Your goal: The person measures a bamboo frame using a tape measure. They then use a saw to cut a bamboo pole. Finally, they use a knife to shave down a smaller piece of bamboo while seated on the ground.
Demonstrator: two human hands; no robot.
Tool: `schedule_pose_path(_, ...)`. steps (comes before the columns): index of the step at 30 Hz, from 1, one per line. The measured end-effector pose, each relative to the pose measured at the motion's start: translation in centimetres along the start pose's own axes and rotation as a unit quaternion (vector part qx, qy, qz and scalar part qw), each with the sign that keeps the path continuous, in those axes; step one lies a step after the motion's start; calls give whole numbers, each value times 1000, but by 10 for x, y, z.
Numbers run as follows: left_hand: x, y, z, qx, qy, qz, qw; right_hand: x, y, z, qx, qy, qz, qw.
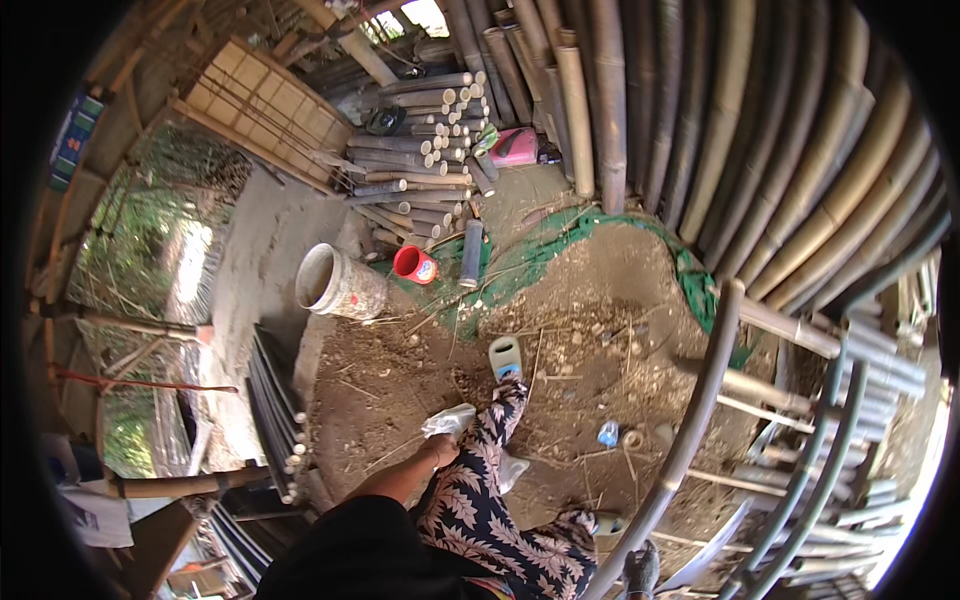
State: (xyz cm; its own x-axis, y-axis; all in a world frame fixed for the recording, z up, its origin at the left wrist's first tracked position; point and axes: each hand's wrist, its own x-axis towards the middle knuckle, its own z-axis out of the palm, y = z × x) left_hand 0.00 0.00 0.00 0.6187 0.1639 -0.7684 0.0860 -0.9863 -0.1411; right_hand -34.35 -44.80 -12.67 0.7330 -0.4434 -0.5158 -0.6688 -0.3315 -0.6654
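My left hand [441, 450] is down by my left leg, closed on a crumpled white plastic bag [449, 420]. My right hand [640, 568], in a grey glove at the bottom edge, grips a long grey-green bamboo pole [700, 390] that arcs up and away to the right. I stand on bare earth in patterned trousers [480, 500]. One pale sandal [505, 357] is forward and the other foot [606, 523] is near the pole's lower end.
A dirty white bucket [335, 283] and a red cup [413, 264] stand ahead. Behind them are stacked cut bamboo lengths [420, 150] and a pink container [515, 147]. Green netting [540, 250] lies on the dirt. Tall bamboo poles [780, 150] lean along the right.
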Motion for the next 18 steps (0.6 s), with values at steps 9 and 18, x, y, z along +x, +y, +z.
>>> schedule_pose_path(9, 61, 55, -46, -359, 15, 185, 915, 50, -170, -86, -137, -67, 50, 987)
schedule_pose_path(18, 33, 11, -23, -323, -35, -19, 946, 182, -421, -129, -93, -125, 48, 987)
